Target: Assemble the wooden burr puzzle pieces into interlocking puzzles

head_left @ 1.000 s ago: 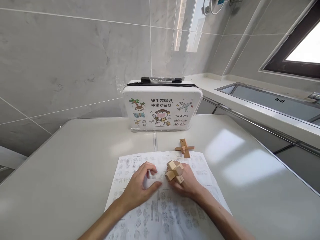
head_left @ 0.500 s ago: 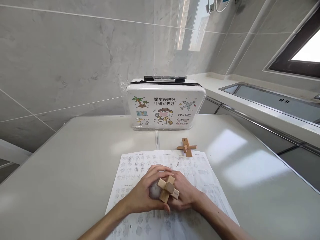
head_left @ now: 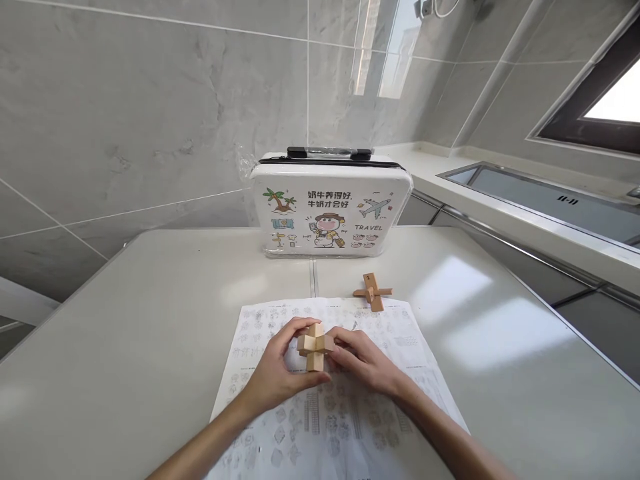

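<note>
Between my hands, above the printed sheet [head_left: 280,417], is a light wooden burr puzzle [head_left: 315,345] made of interlocking square bars. My left hand [head_left: 283,367] curves around its left side, with the index finger at the top bar and the thumb below. The fingertips of my right hand [head_left: 367,363] close on the bar end at its right. Beyond the hands lies a second wooden puzzle [head_left: 371,293], browner and cross-shaped with flat pieces, marked with a 2. It rests at the far edge of the sheet.
A white travel case [head_left: 330,207] with cartoon prints and a black handle stands in plastic wrap at the back of the pale table [head_left: 150,333], near the tiled wall [head_left: 150,100]. To the right, a counter holds a sink [head_left: 540,200].
The held puzzle has been turned and moved slightly left and up. My right hand has drawn back from beneath it to its right side, showing its fingers more clearly.
</note>
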{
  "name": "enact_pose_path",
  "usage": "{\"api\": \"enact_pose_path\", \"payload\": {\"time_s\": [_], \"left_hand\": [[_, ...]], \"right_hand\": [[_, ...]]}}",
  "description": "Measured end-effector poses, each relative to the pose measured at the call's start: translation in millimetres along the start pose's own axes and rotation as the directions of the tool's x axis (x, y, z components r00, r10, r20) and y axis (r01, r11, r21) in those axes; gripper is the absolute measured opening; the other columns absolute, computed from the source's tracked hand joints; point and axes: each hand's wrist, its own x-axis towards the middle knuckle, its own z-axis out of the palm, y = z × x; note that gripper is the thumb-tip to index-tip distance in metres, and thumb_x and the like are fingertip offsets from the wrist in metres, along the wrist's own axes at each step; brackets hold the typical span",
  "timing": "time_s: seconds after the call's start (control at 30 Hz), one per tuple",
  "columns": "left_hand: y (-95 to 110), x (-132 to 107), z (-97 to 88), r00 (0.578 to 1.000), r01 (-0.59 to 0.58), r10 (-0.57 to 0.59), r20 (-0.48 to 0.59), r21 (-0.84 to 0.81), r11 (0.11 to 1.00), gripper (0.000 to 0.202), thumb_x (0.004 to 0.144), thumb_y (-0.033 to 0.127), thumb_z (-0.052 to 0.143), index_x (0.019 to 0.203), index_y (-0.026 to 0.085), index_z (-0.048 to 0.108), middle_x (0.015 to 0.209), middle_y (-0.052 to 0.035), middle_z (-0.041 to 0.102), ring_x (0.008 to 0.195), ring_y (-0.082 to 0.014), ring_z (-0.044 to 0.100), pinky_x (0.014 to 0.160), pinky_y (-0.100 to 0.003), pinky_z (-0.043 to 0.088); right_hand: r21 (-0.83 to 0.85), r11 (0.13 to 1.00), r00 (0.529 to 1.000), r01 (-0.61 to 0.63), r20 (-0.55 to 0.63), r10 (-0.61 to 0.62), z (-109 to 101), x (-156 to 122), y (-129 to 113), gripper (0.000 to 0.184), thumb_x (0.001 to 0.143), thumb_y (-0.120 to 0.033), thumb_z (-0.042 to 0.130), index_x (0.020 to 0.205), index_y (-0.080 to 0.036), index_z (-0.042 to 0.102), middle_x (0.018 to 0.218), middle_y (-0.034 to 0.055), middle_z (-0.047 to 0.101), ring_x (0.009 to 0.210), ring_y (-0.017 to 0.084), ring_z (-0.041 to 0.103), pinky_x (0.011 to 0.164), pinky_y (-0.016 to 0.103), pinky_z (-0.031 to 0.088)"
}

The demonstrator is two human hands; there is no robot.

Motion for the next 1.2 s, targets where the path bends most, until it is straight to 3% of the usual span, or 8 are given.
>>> {"api": "enact_pose_path", "payload": {"time_s": [0.2,0.33,0.6,0.8,1.03,1.2], "left_hand": [[1.5,1.5,-1.2,0.999,-0.037,0.038,0.033,-0.025,0.999,0.071,0.067,0.049,0.096,0.128,0.029,0.065,0.125,-0.0078,0.064,0.113,-0.0298,0.064,0.099,-0.038,0.051],[2.0,2.8,-1.5,0.998,-0.053,0.053,0.03,-0.022,0.998,0.07,0.066,0.051,0.096,0.125,0.028,0.066,0.124,-0.0082,0.065,0.114,-0.0306,0.064,0.099,-0.038,0.05],[-2.3,4.0,-3.0,0.995,-0.101,0.101,0.014,0.042,0.994,0.068,0.065,0.045,0.098,0.123,0.028,0.067,0.121,-0.0072,0.065,0.111,-0.0289,0.063,0.097,-0.037,0.05],[-4.0,5.3,-3.9,0.99,-0.136,0.139,-0.017,0.093,0.986,0.069,0.065,0.045,0.098,0.124,0.028,0.067,0.119,-0.0059,0.066,0.109,-0.0269,0.062,0.097,-0.037,0.051],[-3.6,4.7,-0.2,0.988,-0.09,0.107,-0.111,0.149,0.985,0.065,0.067,0.047,0.097,0.121,0.028,0.067,0.119,-0.0053,0.066,0.104,-0.0248,0.062,0.095,-0.037,0.051],[-6.8,3.8,4.0,0.984,-0.041,0.061,-0.167,0.118,0.992,0.064,0.07,0.048,0.095,0.122,0.027,0.064,0.119,-0.0057,0.068,0.108,-0.0263,0.064,0.096,-0.038,0.051]], "right_hand": [[0.187,0.979,0.99,-0.081,0.126,0.058,-3.3,2.1,3.8,0.037,0.103,-0.055,0.06,0.094,-0.02,0.065,0.083,0.0014,0.063,0.072,0.016,0.056,0.069,0.029,0.043],[0.193,0.976,0.99,-0.097,0.122,0.075,-4.4,1.6,6.2,0.037,0.101,-0.056,0.064,0.093,-0.02,0.066,0.08,0.0006,0.062,0.071,0.016,0.056,0.068,0.029,0.043],[0.15,0.984,0.995,-0.094,0.043,0.089,-1.9,1.4,11.2,0.027,0.099,-0.047,0.07,0.097,-0.019,0.069,0.077,-0.0017,0.059,0.067,0.013,0.048,0.062,0.026,0.036],[0.055,0.995,0.996,-0.085,-0.023,0.086,1.4,2.9,7.4,0.02,0.1,-0.039,0.067,0.101,-0.019,0.071,0.072,-0.002,0.063,0.065,0.014,0.054,0.064,0.026,0.041],[-0.161,0.984,0.98,-0.071,-0.194,0.039,12.9,1.6,11.1,0.008,0.095,-0.028,0.068,0.099,-0.022,0.072,0.076,-0.0009,0.068,0.067,0.015,0.057,0.064,0.027,0.044],[-0.212,0.972,0.963,-0.098,-0.267,0.038,18.8,0.4,16.3,0.012,0.094,-0.024,0.066,0.105,-0.023,0.071,0.078,0.0001,0.07,0.067,0.016,0.059,0.063,0.027,0.046]]}}
